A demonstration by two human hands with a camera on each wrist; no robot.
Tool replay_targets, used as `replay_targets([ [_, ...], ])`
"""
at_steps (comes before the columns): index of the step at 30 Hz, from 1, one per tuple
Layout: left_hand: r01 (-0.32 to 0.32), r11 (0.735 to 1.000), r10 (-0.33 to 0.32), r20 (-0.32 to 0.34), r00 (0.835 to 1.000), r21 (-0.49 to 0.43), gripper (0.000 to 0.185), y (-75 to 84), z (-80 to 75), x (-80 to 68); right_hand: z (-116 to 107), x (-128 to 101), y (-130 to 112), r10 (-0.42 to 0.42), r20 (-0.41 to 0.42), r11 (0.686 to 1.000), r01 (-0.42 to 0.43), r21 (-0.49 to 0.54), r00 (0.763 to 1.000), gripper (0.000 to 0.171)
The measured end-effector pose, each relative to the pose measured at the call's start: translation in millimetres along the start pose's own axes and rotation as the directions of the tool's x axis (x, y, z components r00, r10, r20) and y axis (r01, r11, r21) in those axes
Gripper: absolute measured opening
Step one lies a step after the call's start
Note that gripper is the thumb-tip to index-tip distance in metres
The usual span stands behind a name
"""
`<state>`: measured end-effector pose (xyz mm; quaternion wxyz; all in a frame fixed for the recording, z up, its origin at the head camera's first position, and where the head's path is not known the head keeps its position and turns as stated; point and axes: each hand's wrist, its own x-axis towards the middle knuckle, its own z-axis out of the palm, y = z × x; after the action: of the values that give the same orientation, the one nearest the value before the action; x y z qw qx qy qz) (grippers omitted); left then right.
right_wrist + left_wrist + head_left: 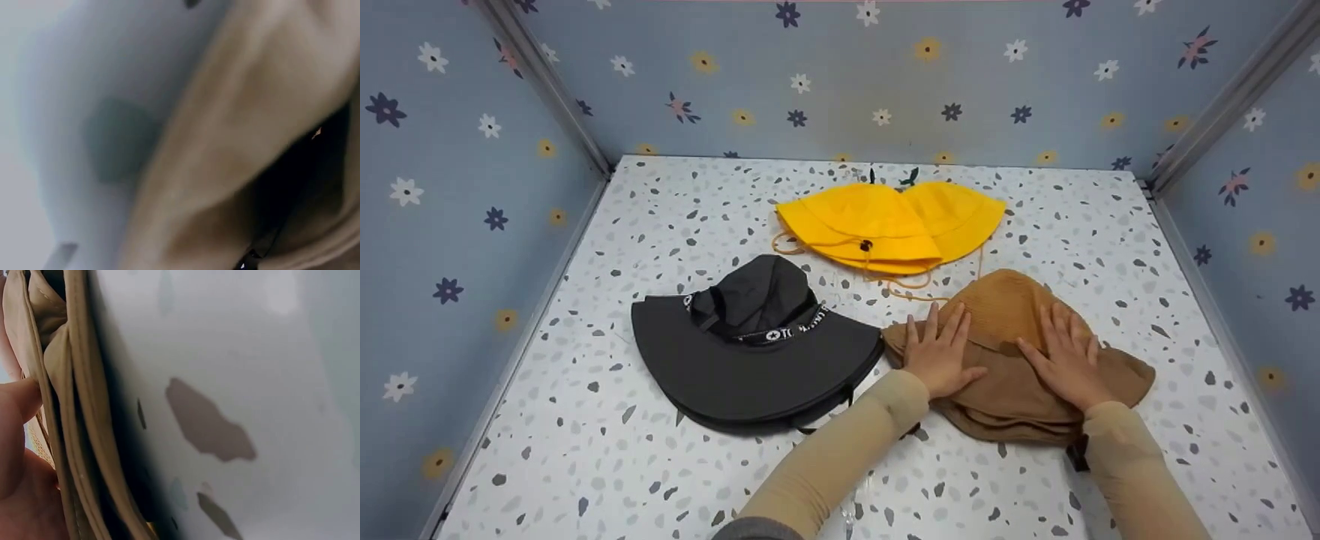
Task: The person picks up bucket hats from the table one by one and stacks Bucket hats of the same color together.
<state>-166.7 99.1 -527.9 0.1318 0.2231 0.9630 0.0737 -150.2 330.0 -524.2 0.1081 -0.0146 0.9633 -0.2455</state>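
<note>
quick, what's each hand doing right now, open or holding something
Left hand: open, fingers straight, pressing flat on the brown hat.
Right hand: open, fingers spread, pressing flat on the same hat.

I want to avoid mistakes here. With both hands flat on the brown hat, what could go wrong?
1. The left hand and right hand only press the folded brown hat; once released, it may spring open.
2. The yellow hat's cord lies right beside the brown hat, so it may snag.
3. The black hat almost touches it, so sliding may push it.
</note>
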Motion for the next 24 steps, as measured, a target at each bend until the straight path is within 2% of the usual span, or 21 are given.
replay_targets([
  [6,0.011,1.000,-0.011,0.016,1.000,0.008,0.089,0.0,2.9,0.6,3.6,1.5,1.7,0.009,0.005,1.000,-0.009,-0.001,1.000,0.086],
  [14,0.017,1.000,-0.016,0.035,0.999,-0.004,0.089,1.4,-1.7,-1.8,5.0,4.0,3.7,0.009,0.011,1.000,-0.010,0.011,1.000,0.086],
  [24,0.024,1.000,-0.024,0.050,0.998,-0.007,0.088,3.1,-5.5,-4.5,-1.7,5.2,2.8,0.022,0.091,0.999,-0.024,0.029,0.996,0.088],
])
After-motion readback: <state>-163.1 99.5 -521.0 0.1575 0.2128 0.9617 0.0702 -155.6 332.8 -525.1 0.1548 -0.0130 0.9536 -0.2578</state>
